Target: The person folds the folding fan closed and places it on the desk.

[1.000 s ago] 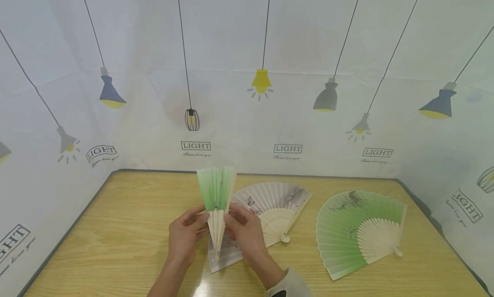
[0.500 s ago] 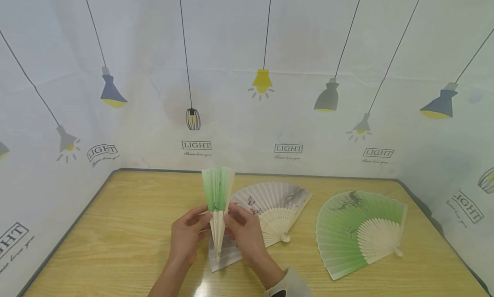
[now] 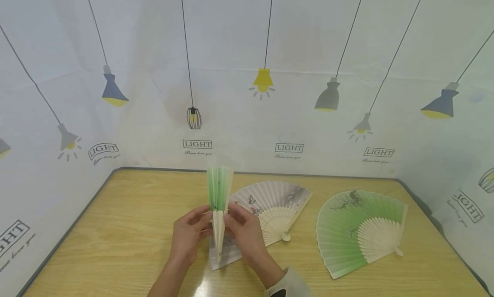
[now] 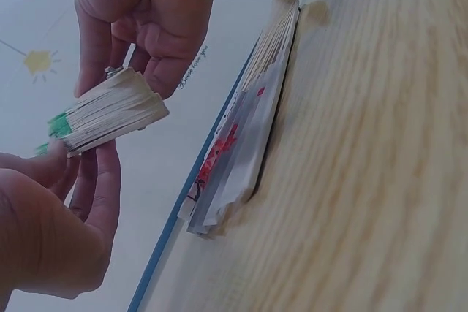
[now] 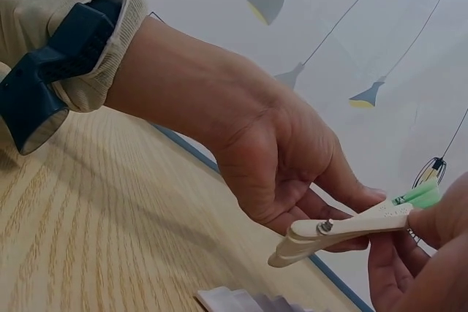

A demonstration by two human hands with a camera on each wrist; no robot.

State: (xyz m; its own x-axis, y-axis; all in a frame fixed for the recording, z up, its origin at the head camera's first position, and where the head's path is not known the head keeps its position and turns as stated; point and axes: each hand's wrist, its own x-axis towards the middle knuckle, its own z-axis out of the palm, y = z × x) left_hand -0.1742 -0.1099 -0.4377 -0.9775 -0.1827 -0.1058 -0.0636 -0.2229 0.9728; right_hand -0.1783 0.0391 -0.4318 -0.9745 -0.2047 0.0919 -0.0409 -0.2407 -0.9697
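Observation:
Both hands hold a nearly folded green folding fan (image 3: 219, 190) above the table, its pale ribs (image 4: 117, 111) bunched together. My left hand (image 3: 189, 235) pinches the ribs from the left side, thumb in front. From the right, my right hand (image 3: 245, 230) pinches the opposite edge; in the right wrist view its thumb and fingers lie along the ribs near the riveted end. Beneath and behind the hands a spread grey-white folding fan (image 3: 283, 198) with red blossoms lies on the table, partly hidden by the right hand.
A second green folding fan (image 3: 347, 237) lies spread at the right of the wooden table (image 3: 115, 228). White cloth walls (image 3: 231, 40) printed with lamps stand round the table on the back and sides.
The green fan in my hands has narrowed, its left edge moving right as my left hand closes in towards the right one. The two fans on the table have stayed put.

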